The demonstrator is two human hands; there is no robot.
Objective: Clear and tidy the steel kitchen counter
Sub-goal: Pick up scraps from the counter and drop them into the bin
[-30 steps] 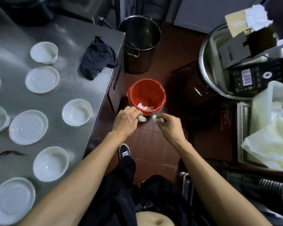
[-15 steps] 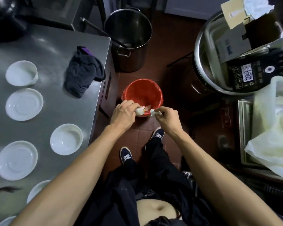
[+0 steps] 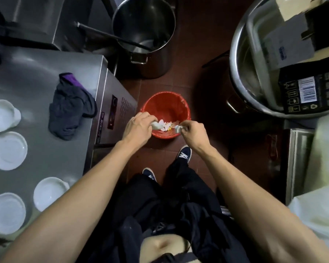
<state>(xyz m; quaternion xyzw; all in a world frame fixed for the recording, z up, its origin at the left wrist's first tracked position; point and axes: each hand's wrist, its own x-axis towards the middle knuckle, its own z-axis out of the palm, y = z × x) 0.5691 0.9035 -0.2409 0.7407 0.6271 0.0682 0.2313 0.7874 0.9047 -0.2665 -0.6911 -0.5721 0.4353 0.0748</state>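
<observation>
Over the red bin [image 3: 166, 103], both hands (left hand [image 3: 138, 126], right hand [image 3: 194, 130]) pinch white scraps [image 3: 157, 126].

Steel table [image 3: 38, 76]: brushed, reflective top. Dark grey cloth [image 3: 69, 109], crumpled, purple edge showing, near the right edge. White shallow dishes [image 3: 9, 150], upright, spaced in rows at left. White scraps [image 3: 157, 125], pinched above a red bucket [image 3: 166, 108] on the floor

1 head view looks steeply down, close above the red bin [image 3: 167, 109].
</observation>
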